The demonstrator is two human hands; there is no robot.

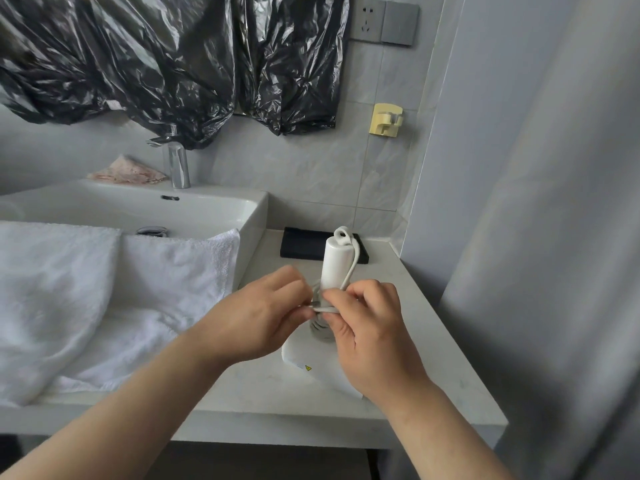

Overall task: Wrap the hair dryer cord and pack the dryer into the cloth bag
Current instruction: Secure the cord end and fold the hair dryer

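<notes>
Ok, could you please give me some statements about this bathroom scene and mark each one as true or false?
1. Both the left hand and the right hand hold the white cord at the handle of the hair dryer. True.
2. The hair dryer is already packed inside a bag. False: it is out in the hands, above the counter; a flat black item lies behind it.
3. A white towel hangs over the front rim of the sink. True.
4. The yellow hook on the wall carries a towel. False: nothing hangs on it.
</notes>
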